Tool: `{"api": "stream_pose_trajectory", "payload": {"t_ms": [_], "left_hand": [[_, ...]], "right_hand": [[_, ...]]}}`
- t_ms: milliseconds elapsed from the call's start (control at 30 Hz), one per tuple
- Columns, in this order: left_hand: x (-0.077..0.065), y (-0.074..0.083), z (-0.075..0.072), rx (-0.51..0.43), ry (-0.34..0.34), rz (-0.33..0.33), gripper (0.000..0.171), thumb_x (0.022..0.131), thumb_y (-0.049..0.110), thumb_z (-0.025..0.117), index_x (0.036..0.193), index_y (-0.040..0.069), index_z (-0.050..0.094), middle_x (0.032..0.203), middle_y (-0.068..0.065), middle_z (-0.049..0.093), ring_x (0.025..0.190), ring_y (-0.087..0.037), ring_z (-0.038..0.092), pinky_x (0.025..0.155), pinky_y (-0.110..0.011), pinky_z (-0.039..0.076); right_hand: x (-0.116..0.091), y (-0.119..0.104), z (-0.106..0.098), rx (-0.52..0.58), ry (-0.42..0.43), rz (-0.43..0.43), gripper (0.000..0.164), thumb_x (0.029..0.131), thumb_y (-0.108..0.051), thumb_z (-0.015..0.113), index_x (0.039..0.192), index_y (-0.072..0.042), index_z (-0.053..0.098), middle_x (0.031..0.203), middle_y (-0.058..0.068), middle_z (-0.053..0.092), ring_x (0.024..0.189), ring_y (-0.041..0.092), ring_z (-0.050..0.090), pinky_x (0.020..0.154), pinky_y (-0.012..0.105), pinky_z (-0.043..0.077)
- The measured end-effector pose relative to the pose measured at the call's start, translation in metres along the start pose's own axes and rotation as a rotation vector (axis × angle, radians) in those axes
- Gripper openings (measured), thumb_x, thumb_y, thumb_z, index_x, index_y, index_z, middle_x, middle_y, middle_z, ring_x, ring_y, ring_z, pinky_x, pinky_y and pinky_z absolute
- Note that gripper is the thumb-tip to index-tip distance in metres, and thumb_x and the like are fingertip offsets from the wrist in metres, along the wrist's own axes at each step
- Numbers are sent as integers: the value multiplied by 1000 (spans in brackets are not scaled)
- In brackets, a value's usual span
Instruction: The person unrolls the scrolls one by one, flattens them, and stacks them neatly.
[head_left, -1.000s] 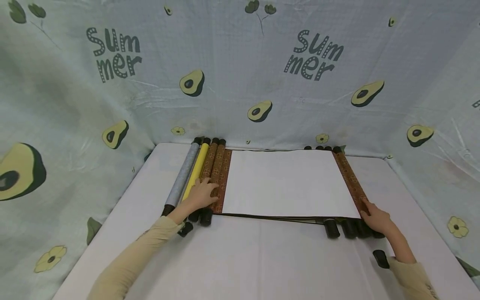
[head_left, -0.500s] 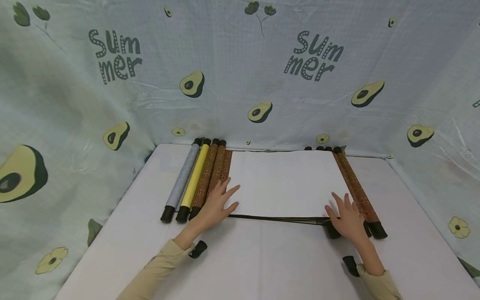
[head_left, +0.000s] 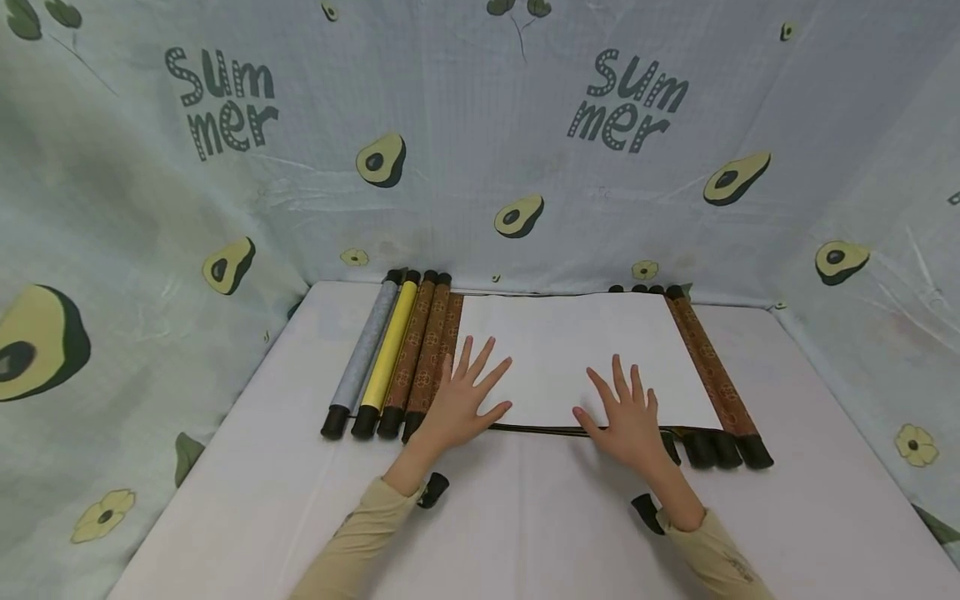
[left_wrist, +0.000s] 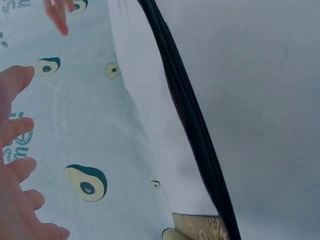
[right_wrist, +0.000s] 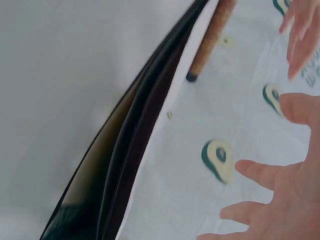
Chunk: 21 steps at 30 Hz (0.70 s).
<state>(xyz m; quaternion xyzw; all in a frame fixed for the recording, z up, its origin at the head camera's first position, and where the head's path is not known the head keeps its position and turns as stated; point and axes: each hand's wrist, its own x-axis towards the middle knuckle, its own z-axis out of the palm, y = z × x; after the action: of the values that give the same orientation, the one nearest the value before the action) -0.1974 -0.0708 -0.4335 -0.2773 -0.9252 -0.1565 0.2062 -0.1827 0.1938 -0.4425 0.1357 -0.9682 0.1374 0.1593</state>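
Observation:
A hanging scroll lies unrolled, its white sheet (head_left: pixel 562 350) in the middle between brown patterned rollers. Its left roller (head_left: pixel 431 350) and right roller (head_left: pixel 708 362) have black end caps. My left hand (head_left: pixel 459 408) hovers with spread fingers over the sheet's front left corner, holding nothing. Fingers spread likewise, my right hand (head_left: pixel 630 427) is over the front edge, right of the middle. In the left wrist view dark layered edges (left_wrist: pixel 185 100) run beside the sheet. Several layers (right_wrist: pixel 145 105) show stacked and slightly parted in the right wrist view.
Beside the left roller lie a yellow roller (head_left: pixel 390 346) and a grey-blue roller (head_left: pixel 363 350). Several black end caps (head_left: pixel 712 450) line up at the front right. A white cloth covers the table (head_left: pixel 517 517). Behind hangs an avocado-print cloth (head_left: pixel 450 108).
My left hand has let go of the left rollers and moved right. My right hand has left the right roller and moved left. Both hands have spread their fingers.

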Motion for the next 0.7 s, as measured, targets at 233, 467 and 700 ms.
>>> {"api": "stream_pose_trajectory", "payload": {"t_ms": [233,467,700], "left_hand": [[7,2,13,57,-78,-23,63,86,48,49,140,25,28,150,-6,15,138,-34,7,101,-64,14],[9,1,20,84,-155,-72,67,86,53,46,142,26,22,151,-6,11,138,-34,4,101,-65,9],[8,3,21,117,-209,-93,69,85,55,43,143,26,19,151,-4,10,139,-30,3,103,-63,7]], "right_hand": [[8,-12,17,-100,-23,-87,71,77,-53,55,138,-23,33,149,15,15,135,42,11,96,68,17],[14,-14,27,-125,-69,-112,72,80,-56,50,141,-28,25,151,10,8,137,39,6,100,67,10],[15,-18,30,-120,-91,-100,68,83,-54,47,141,-26,25,151,10,10,137,37,6,101,65,10]]}}
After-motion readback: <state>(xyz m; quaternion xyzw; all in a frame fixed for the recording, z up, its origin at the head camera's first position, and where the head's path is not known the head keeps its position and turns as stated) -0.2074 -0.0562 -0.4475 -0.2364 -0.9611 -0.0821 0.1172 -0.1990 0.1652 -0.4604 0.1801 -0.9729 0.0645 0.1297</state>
